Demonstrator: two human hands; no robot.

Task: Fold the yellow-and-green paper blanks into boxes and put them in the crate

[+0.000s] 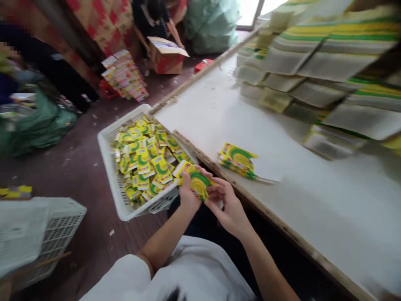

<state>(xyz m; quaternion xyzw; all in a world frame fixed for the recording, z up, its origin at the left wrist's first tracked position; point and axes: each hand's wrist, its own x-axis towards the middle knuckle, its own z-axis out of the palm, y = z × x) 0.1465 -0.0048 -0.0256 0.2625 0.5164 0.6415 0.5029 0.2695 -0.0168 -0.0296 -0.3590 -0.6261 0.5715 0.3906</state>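
Over the near right edge of a basket, my left hand (189, 196) grips a yellow and green printed cardboard packet (199, 184), thumb on its face. My right hand (230, 209) has its curled fingers and thumb at the packet's right edge. The white plastic basket (120, 205) holds a heap of similar yellow-green packets (143, 161). On the white table (200, 110), just right of my hands, lies a small stack of the same packets (238, 161), with something thin sticking out beside it.
Tall stacks of printed card (313, 54) stand on the table's far right. A wooden strip (266, 209) edges the table. White crates (44, 234) are at lower left. Two people stand behind, one (156, 21) handling a carton (169, 60). Green sacks (40, 121) lie left.
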